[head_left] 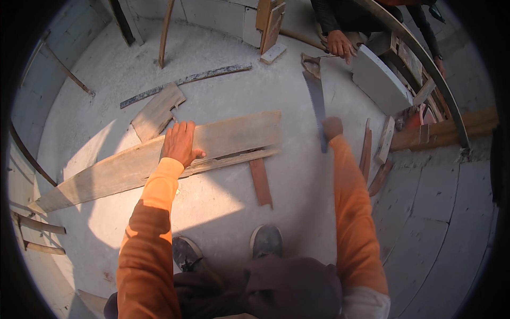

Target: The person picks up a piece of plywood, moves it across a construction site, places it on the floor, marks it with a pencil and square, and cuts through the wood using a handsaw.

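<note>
A long weathered wooden plank (239, 130) lies slantwise on the floor before me, split along its near edge toward the right end. My left hand (181, 144) rests flat across it, with fingers stretched toward the far edge and the thumb out to the right. To the right, a handsaw (315, 95) has its handle away from me and its blade toward me. My right hand (333, 127) is beside the blade's lower part, smeared by motion. Its fingers are hidden, and I cannot tell whether it touches the saw.
A broken board (158, 110) and a narrow dark strip (186, 81) lie beyond the plank. A reddish wood piece (261, 182) pokes out below it. At the far right, another person's hand (341, 45) is near a white block (380, 80). A curved bar (425, 58) crosses there.
</note>
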Action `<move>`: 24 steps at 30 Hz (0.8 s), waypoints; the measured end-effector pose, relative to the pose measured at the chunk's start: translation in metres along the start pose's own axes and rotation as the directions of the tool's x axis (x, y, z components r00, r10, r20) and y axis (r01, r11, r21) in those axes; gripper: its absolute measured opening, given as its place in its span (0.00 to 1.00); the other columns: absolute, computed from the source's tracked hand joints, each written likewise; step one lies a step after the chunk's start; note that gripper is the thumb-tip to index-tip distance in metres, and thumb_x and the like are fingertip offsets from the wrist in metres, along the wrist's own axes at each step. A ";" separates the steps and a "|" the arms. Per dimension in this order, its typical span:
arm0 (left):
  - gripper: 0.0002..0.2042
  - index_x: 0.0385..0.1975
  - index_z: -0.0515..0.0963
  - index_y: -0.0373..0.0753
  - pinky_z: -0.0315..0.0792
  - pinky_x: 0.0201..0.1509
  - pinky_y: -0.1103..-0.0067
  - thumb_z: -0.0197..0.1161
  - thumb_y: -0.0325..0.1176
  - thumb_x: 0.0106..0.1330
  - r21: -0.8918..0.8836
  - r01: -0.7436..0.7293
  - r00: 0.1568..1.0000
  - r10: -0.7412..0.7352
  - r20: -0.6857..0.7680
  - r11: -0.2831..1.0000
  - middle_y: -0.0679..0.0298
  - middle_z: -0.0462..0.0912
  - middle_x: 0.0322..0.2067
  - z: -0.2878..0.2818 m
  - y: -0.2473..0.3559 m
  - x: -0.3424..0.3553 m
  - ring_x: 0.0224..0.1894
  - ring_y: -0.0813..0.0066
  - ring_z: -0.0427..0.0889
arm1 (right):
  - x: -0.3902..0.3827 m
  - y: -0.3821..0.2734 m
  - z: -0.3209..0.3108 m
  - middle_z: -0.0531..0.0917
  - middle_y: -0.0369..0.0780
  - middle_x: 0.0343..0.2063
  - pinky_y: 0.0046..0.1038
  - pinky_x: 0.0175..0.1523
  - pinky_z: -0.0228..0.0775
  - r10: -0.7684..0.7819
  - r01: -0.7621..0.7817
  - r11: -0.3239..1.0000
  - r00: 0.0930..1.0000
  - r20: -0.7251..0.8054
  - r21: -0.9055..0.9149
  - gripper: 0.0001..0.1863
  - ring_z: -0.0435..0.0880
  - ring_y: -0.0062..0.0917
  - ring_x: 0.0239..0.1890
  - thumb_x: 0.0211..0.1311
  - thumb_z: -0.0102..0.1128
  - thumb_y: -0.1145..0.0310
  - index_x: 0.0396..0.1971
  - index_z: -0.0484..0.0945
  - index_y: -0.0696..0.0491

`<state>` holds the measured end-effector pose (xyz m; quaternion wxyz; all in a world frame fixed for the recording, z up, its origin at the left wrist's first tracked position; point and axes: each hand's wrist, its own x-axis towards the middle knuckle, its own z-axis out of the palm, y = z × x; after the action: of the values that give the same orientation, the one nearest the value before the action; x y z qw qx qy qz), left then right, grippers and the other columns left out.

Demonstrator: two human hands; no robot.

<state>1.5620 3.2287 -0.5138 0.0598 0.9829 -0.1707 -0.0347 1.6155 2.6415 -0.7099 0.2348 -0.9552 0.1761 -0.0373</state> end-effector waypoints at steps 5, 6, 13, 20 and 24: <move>0.37 0.49 0.71 0.37 0.66 0.59 0.65 0.83 0.49 0.44 0.093 0.044 0.999 -0.045 0.014 0.995 0.56 0.76 0.46 -0.010 -0.022 -0.015 0.54 0.57 0.74 | -0.066 -0.089 0.008 0.84 0.39 0.32 0.32 0.33 0.79 0.277 -0.433 0.813 0.876 0.395 0.389 0.07 0.82 0.26 0.31 0.66 0.66 0.72 0.36 0.79 0.60; 0.36 0.50 0.71 0.37 0.66 0.59 0.66 0.83 0.50 0.46 0.096 0.038 0.999 -0.040 0.015 0.995 0.57 0.77 0.46 -0.011 -0.020 -0.015 0.53 0.58 0.74 | -0.087 -0.094 -0.002 0.83 0.37 0.32 0.31 0.31 0.79 0.308 -0.456 0.790 0.874 0.376 0.410 0.07 0.81 0.25 0.30 0.66 0.66 0.71 0.36 0.79 0.59; 0.36 0.48 0.71 0.37 0.66 0.59 0.65 0.84 0.48 0.45 0.066 0.046 0.999 -0.046 0.000 0.997 0.56 0.77 0.46 -0.011 -0.017 -0.014 0.54 0.57 0.74 | -0.191 -0.120 -0.083 0.87 0.47 0.34 0.40 0.39 0.82 0.269 -0.270 0.960 0.804 0.530 -0.078 0.11 0.89 0.36 0.38 0.70 0.60 0.65 0.38 0.82 0.60; 0.38 0.50 0.71 0.37 0.66 0.61 0.63 0.85 0.48 0.42 0.038 0.045 0.999 -0.046 0.007 0.998 0.54 0.77 0.48 -0.009 -0.020 -0.012 0.55 0.53 0.74 | -0.093 -0.086 -0.058 0.70 0.42 0.68 0.49 0.72 0.62 -0.149 0.173 0.814 0.985 0.089 -0.555 0.30 0.67 0.34 0.73 0.68 0.54 0.75 0.70 0.64 0.49; 0.40 0.51 0.71 0.36 0.67 0.61 0.62 0.85 0.48 0.40 -0.013 -0.022 0.998 0.022 0.053 1.000 0.53 0.77 0.48 -0.006 -0.021 -0.002 0.55 0.52 0.73 | -0.062 -0.035 -0.047 0.70 0.40 0.68 0.48 0.74 0.60 -0.315 0.293 0.673 0.944 0.095 -0.679 0.22 0.64 0.32 0.75 0.72 0.50 0.69 0.65 0.70 0.49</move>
<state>1.5682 3.2499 -0.5105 0.0619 0.9793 -0.1828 -0.0613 1.5612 2.6721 -0.6511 -0.1462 -0.9888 0.0196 -0.0223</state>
